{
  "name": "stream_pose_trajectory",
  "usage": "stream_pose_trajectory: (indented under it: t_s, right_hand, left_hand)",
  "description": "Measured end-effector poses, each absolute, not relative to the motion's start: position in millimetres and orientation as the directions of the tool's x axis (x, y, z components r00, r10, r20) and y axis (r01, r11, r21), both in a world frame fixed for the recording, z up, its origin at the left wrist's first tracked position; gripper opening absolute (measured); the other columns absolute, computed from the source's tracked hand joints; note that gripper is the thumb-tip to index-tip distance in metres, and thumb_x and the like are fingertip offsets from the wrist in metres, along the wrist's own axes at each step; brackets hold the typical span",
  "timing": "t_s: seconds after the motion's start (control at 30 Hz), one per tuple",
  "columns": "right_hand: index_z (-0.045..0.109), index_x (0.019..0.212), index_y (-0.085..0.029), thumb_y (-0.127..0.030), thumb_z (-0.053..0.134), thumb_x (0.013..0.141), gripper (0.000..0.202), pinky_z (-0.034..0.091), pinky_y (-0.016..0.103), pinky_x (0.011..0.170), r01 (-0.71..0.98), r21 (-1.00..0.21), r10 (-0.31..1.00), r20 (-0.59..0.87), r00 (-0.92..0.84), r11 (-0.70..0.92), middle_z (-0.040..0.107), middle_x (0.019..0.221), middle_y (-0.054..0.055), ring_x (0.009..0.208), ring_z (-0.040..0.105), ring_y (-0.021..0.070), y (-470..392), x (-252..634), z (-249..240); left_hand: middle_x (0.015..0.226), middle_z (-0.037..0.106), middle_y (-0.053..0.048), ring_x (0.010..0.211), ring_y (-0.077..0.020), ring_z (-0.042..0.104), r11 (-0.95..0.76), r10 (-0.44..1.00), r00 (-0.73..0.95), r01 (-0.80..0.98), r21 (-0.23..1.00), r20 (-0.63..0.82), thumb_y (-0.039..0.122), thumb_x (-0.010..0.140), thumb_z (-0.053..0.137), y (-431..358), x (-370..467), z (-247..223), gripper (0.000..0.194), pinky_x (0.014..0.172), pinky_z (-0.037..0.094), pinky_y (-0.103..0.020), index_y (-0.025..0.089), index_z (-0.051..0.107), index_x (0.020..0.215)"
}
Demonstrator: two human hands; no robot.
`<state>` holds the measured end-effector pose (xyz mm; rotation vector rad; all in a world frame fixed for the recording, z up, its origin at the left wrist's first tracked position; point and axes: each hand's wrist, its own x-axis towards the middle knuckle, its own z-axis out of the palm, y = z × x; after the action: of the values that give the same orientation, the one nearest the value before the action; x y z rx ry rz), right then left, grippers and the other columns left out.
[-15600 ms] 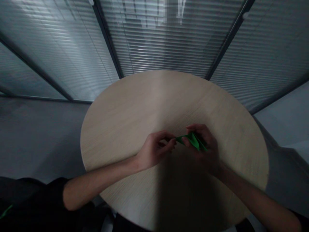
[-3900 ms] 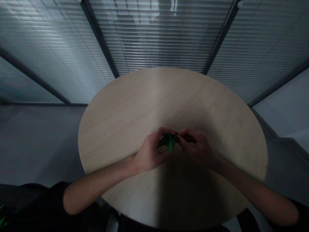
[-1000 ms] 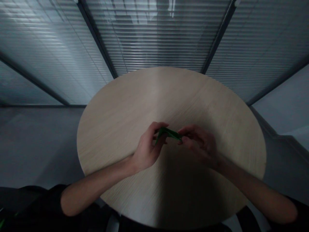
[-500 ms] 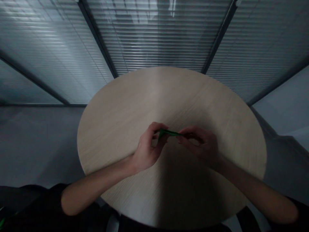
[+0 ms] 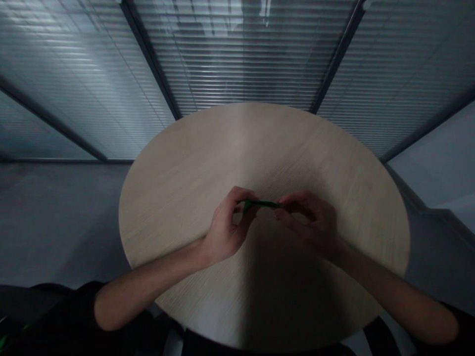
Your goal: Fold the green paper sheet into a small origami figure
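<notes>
A small piece of folded green paper (image 5: 264, 203), thin and seen nearly edge-on, is held between my two hands above the table. My left hand (image 5: 230, 225) pinches its left end between thumb and fingers, where a small flap points down. On the other side, the fingertips and thumb of my right hand (image 5: 311, 220) close on the right end. Fingers cover both ends of the paper, and the right hand lies in dim shade.
The round wooden table (image 5: 200, 158) spreads under both forearms, with a dark shadow on its near part. Behind it stand glass panels with blinds (image 5: 245, 59) in dark frames. Grey floor (image 5: 63, 212) lies to the left, and a pale wall (image 5: 441, 158) rises at right.
The green paper looks thinner and flatter, with its left flap showing less. My right hand's fingers have shifted slightly up and to the right; my left hand is almost still.
</notes>
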<state>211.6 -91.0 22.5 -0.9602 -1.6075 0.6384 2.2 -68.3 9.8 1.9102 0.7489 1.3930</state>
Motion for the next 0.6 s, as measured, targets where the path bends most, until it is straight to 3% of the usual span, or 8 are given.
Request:
stream_pose_trajectory:
  t_s: [0.3, 0.6]
  right_hand:
    - [0.071, 0.09, -0.023, -0.017, 0.079, 0.087, 0.011, 0.066, 0.021, 0.068, 0.256, -0.802, 0.838, 0.541, -0.073, 0.54, 0.079, 0.084, -0.001, 0.07, 0.078, 0.0134, -89.7, 211.1, 23.5]
    - [0.074, 0.097, -0.022, -0.021, 0.077, 0.09, 0.008, 0.063, 0.018, 0.061, 0.292, -0.806, 0.852, 0.517, -0.078, 0.515, 0.078, 0.075, -0.002, 0.065, 0.078, 0.013, -91.3, 211.6, 31.9]
  left_hand:
    - [0.106, 0.062, -0.004, 0.081, -0.0115, 0.068, -0.634, 0.754, 0.291, 0.089, 0.768, 0.589, 0.003, 0.097, 0.058, -68.2, 1.4, 9.4, 0.029, 0.069, 0.062, -0.024, 0.023, 0.056, 0.117]
    - [0.106, 0.061, -0.004, 0.079, -0.0109, 0.066, -0.618, 0.762, 0.281, 0.047, 0.785, 0.583, 0.007, 0.099, 0.059, -68.9, 3.1, 8.8, 0.025, 0.064, 0.063, -0.021, 0.023, 0.056, 0.117]
